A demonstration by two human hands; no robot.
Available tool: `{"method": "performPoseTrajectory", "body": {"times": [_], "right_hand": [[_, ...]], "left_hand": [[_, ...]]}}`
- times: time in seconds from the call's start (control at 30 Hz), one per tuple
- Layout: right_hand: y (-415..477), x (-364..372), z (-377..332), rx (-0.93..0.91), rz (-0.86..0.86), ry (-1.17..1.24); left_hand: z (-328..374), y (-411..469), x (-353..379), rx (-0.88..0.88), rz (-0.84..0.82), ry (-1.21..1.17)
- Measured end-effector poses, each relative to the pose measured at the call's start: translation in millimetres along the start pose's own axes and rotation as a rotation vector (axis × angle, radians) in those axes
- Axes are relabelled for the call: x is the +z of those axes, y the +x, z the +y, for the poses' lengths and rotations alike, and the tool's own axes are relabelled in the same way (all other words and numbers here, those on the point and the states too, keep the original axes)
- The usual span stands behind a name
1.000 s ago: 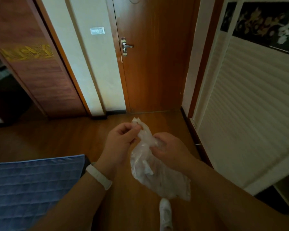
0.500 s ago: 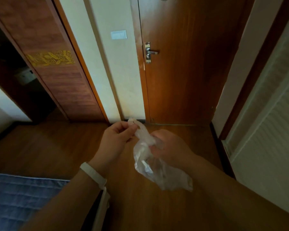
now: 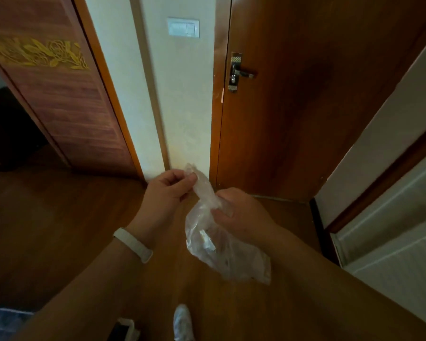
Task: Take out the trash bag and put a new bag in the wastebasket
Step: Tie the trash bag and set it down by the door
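A clear plastic trash bag hangs in front of me above the wooden floor, with a few small bits of rubbish inside. My left hand pinches the twisted top end of the bag between thumb and fingers. My right hand grips the bag's neck just below, fingers curled round it. The two hands are close together, a white band on my left wrist. No wastebasket is in view.
A closed brown door with a metal handle stands straight ahead. Left of it are a white wall strip with a light switch and a dark wooden sliding panel. A white slatted cabinet is at right. My white shoe is below.
I have walked closer to the door, and the blue quilt at left has dropped almost out of sight. Both hands keep the same hold on the bag's top.
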State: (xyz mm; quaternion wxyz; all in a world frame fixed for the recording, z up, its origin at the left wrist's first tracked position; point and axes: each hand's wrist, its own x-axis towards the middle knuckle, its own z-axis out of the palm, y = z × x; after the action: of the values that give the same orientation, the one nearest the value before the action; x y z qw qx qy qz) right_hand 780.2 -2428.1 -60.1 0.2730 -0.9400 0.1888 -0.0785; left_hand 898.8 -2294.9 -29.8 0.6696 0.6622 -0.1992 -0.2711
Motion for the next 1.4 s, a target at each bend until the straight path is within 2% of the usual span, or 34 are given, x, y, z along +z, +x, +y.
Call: {"method": "performPoseTrajectory", "body": {"times": [0.3, 0.57, 0.87, 1.13, 1.4], "right_hand": [[180.5, 15.5, 3.2, 0.049, 0.085, 0.065], [295.8, 34.3, 42.7, 0.051, 0.028, 0.106], [460.5, 69.3, 132.7, -0.043, -0.123, 0.097], [586.2, 102.9, 206.3, -0.146, -0.188, 0.067], [660.9, 193.4, 267.8, -0.167, -0.151, 0.02]], "left_hand": [[21.3, 184.3, -56.9, -0.011, -0.068, -0.102], [5.7, 298.0, -72.1, -0.072, -0.065, -0.133], [-34.3, 456.2, -68.8, -0.228, 0.032, -0.034], [-71.4, 581.2, -64.9, -0.291, 0.084, 0.081], [-166.5, 681.4, -83.3, -0.404, 0.09, 0.05]]}}
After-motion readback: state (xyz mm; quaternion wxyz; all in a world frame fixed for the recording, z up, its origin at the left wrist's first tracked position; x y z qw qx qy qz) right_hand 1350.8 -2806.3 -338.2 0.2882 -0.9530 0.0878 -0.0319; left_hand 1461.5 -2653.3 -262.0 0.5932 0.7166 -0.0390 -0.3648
